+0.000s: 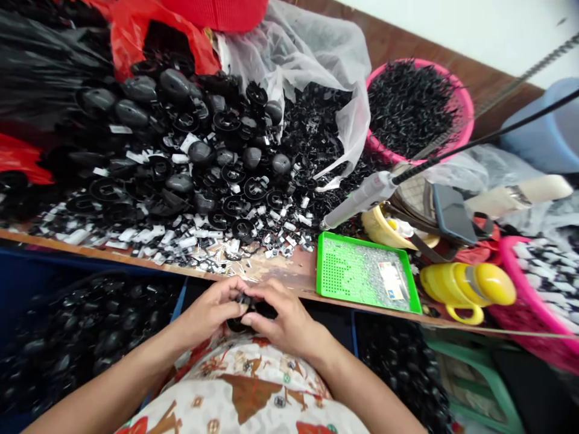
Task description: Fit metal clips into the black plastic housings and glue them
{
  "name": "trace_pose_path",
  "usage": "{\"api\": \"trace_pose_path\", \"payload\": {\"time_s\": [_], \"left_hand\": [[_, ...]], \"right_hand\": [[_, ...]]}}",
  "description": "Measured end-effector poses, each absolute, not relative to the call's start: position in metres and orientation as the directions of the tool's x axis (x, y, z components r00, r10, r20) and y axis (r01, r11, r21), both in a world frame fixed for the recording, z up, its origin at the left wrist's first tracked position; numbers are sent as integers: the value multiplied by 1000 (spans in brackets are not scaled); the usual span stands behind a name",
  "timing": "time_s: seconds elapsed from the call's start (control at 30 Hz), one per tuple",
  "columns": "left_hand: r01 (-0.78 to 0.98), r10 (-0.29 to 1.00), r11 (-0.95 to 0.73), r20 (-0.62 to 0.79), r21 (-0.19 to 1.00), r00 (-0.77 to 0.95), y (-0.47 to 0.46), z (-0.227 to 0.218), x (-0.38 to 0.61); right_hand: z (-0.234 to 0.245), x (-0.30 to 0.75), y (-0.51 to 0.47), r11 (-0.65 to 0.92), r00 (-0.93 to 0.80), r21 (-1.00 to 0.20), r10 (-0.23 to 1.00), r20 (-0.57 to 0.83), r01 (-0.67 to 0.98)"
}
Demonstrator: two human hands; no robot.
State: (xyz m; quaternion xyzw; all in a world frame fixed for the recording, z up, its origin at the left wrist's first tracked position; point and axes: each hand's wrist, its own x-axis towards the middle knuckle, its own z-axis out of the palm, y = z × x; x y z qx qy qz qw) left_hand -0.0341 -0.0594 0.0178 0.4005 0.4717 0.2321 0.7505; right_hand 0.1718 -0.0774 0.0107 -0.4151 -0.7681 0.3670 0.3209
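Both of my hands meet just off the workbench's front edge, gripping a small black plastic part (244, 299) between them. My left hand (219, 308) pinches it from the left with thumb and fingers. On the other side, my right hand (283, 316) has its thumb and index finger pressed against the same part. Much of the part is hidden by fingers. Past my fingertips lie white plastic pieces (167, 236) and thin pale sticks (226, 260), in front of a heap of black rounded plastic housings (199, 152).
A grey electric screwdriver (359, 199) hangs on a coiled cord above a green tray (320, 265) of tiny metal parts. Right of it are a yellow bottle (468, 284) and a pink basket (470, 120) of black pieces. Bins of black parts (108, 331) stand below the bench.
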Motion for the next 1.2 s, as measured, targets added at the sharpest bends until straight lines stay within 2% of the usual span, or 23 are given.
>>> {"api": "trace_pose_path", "payload": {"time_s": [0.07, 0.17, 0.23, 0.33, 0.43, 0.6, 0.7, 0.8, 0.87, 0.93, 1.03, 1.1, 1.13, 1.2], "left_hand": [[-11, 766, 573, -531, 819, 362, -60, 16, -45], [-87, 821, 546, -512, 833, 251, -56, 16, -60], [-121, 841, 527, -495, 841, 219, -51, 17, -67], [-118, 869, 483, -460, 867, 181, -46, 18, -74], [-106, 890, 446, -428, 889, 159, -44, 18, -78], [-95, 883, 453, -431, 886, 185, -42, 16, -78], [-132, 896, 427, -400, 894, 191, -38, 16, -70], [-157, 924, 373, -351, 914, 152, -34, 16, -61], [-142, 927, 364, -343, 920, 152, -32, 16, -57], [-106, 921, 372, -352, 922, 167, -31, 16, -56], [-51, 912, 383, -369, 922, 179, -33, 16, -58], [-33, 903, 399, -387, 916, 187, -36, 17, -59], [-30, 896, 413, -400, 910, 193, -38, 17, -58], [-31, 875, 446, -429, 894, 222, -42, 16, -55]], "right_hand": [[13, 172, -65, 368, -445, -841, 878, 174, 397], [13, 160, -39, 339, -366, -775, 918, 150, 533], [10, 143, -22, 322, -375, -673, 924, 72, 665], [6, 120, -5, 373, -435, -448, 899, -41, 812], [8, 119, -2, 414, -446, -339, 895, -18, 845], [10, 168, -15, 400, -406, -359, 912, 61, 843], [5, 191, -25, 396, -376, -441, 917, 137, 806], [1, 191, -34, 344, -262, -556, 939, 225, 757], [1, 180, -36, 307, -233, -609, 952, 200, 732], [3, 166, -35, 275, -263, -592, 959, 108, 757], [5, 151, -30, 257, -313, -447, 948, -53, 856], [4, 149, -26, 260, -317, -378, 944, -95, 889], [4, 151, -25, 258, -312, -385, 946, -85, 886], [4, 157, -25, 227, -269, -501, 963, -13, 835]]}}
